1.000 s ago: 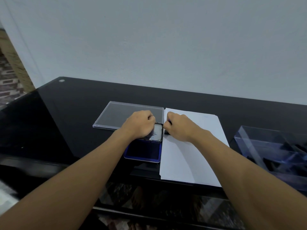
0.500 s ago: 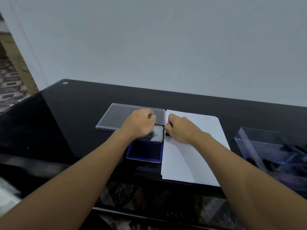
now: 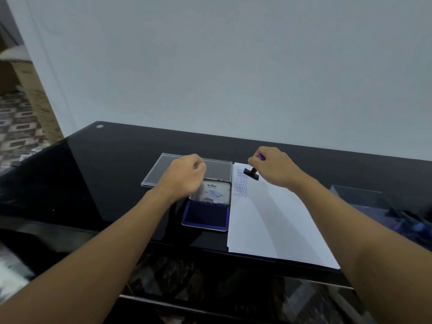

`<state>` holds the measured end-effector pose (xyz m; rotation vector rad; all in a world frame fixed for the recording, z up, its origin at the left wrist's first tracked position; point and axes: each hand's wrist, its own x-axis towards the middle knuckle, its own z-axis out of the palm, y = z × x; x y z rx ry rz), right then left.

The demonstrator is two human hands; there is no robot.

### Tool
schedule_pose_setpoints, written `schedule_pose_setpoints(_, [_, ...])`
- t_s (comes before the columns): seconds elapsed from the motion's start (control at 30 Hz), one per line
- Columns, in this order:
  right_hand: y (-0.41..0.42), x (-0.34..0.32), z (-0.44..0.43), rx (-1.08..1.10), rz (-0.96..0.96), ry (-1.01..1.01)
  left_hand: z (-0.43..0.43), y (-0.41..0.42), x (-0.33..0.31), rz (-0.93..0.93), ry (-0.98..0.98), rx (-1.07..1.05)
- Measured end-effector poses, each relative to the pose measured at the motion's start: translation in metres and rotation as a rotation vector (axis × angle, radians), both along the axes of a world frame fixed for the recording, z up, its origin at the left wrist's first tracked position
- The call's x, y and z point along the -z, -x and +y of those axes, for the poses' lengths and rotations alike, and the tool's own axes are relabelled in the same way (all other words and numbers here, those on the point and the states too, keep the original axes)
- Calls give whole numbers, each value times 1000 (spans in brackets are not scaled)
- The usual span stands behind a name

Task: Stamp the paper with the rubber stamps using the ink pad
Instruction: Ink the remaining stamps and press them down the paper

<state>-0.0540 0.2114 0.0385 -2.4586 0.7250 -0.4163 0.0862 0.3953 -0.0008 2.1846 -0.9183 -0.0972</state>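
A white paper [image 3: 275,220] lies on the black glass table [image 3: 112,174], with a column of purple "SAMPLE" prints [image 3: 240,186] near its top left edge. My right hand [image 3: 274,168] grips a black rubber stamp [image 3: 251,174] by its purple-topped handle, tilted and lifted just above the paper's top left corner. Left of the paper sits the open ink pad [image 3: 205,215], blue, its metal lid [image 3: 214,194] folded back. My left hand [image 3: 184,176] hovers with curled fingers over the lid's left corner, and nothing shows in its grip.
A clear plastic cover [image 3: 161,170] lies flat behind the ink pad. At the right edge stands a clear box [image 3: 371,202] with dark items inside. A pale wall rises behind the table, and the front edge is close to me.
My right hand has lifted the stamp off the paper and moved right, uncovering the prints. My left hand has risen off the ink pad lid. The camera has tilted up slightly.
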Motion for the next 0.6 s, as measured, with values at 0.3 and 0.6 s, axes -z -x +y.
schedule_pose_setpoints(0.3, [9,-11,1,23,-30,-8,17,6,-12,33,-8,-33])
schedule_pose_setpoints(0.6, [15,-12,17,-4,-61,6,30,12,-9,43,5,-56])
